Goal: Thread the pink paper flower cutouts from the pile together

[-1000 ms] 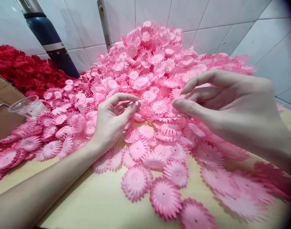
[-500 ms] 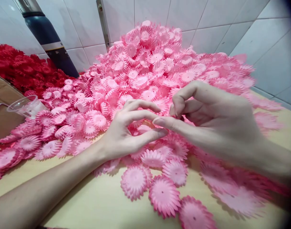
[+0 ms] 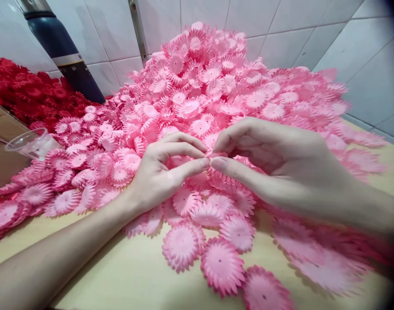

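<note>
A large heap of pink paper flower cut-outs [image 3: 213, 82] covers the pale wooden table [image 3: 129, 275] against the tiled wall. My left hand [image 3: 158, 172] and my right hand [image 3: 274, 159] meet fingertip to fingertip just above the heap's near slope. Together they pinch a small pink flower piece [image 3: 213, 155], mostly hidden between the fingers. Thumb and forefinger of each hand close on it. Loose flat pink flowers [image 3: 221, 265] lie on the table right below the hands.
A heap of red paper flowers [image 3: 25, 92] lies at the back left. A dark blue cylinder [image 3: 63, 54] leans on the wall behind it. A clear plastic cup [image 3: 30, 142] lies at the left by a brown cardboard box [image 3: 4, 142].
The hands were apart a second ago, then came together. They have risen slightly and now pinch one pink piece between both sets of fingertips.
</note>
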A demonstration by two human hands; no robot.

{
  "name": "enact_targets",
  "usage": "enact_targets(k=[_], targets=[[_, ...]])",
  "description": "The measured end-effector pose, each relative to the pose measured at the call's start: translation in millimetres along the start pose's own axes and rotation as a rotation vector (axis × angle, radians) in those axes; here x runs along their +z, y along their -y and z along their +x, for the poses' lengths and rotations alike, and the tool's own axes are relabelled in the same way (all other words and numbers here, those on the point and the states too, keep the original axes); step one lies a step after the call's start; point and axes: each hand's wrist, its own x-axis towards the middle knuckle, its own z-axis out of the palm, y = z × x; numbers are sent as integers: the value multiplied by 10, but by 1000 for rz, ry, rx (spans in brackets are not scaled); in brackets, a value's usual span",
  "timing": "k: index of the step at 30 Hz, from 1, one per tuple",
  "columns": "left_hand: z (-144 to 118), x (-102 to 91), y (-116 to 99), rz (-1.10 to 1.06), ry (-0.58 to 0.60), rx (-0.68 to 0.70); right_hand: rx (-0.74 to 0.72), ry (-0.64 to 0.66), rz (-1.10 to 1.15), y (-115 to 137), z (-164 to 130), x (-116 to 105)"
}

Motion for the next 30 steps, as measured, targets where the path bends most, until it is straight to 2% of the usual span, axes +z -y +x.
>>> enact_targets(k=[6, 11, 21, 30], targets=[[-3, 25, -50, -33, -73, -31, 60, -129, 13, 63, 15, -8], [-13, 58, -101, -101, -139, -71, 27, -191, 17, 89, 26, 4], [1, 67, -25, -355, -131, -124, -11, -306, -37, 58, 46, 25], [11, 69, -31, -419, -142, -166, 100, -282, 197, 24, 97, 11]])
